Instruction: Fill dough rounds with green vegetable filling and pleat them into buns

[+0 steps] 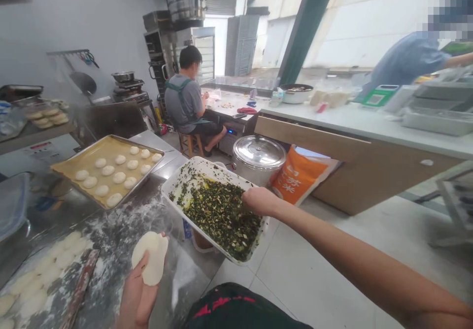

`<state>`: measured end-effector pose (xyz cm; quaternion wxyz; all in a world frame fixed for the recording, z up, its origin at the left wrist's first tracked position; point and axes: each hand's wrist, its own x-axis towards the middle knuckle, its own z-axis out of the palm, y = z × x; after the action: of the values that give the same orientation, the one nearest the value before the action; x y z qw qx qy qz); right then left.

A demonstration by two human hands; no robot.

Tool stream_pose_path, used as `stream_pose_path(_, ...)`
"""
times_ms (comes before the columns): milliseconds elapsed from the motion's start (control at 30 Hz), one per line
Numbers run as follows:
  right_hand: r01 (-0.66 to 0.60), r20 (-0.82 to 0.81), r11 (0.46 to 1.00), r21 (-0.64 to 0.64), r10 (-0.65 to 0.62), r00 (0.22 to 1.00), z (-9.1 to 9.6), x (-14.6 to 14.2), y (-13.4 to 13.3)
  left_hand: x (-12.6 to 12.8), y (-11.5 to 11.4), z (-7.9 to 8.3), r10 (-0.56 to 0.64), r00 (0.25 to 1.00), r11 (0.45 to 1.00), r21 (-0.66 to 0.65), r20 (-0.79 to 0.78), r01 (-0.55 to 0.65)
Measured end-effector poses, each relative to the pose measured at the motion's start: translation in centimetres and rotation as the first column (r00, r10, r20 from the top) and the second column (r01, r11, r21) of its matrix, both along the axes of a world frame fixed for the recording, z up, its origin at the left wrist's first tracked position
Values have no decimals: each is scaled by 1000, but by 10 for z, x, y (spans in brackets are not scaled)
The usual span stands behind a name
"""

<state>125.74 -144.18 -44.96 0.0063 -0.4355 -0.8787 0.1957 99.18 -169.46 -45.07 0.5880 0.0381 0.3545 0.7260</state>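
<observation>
My left hand (137,293) holds a flat round of white dough (151,258) above the floured steel worktop (121,230). My right hand (258,201) reaches into a white tray (173,181) of chopped green filling (218,215). Its fingers are curled down into the filling at the tray's right edge, and what they hold is hidden. The tray overhangs the worktop's right edge.
A baking tray (74,164) with several dough pieces lies at the back left. More dough rounds (48,265) and a rolling pin (79,292) lie at the near left. A steel pot (257,157) and orange bag (299,176) stand on the floor. One person sits behind, another stands at the right counter.
</observation>
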Motion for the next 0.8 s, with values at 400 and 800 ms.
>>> stream_pose_path(400, -305, -116, 735, -606, 298, 947, -4, -20, -11, 19, 66, 21, -141, 978, 988, -37, 156, 149)
stream_pose_path(800, -230, -432, 718, -657, -108, 895, 29, -8, -8, 66, 136, 38, 30, 985, 960, -279, 173, 20)
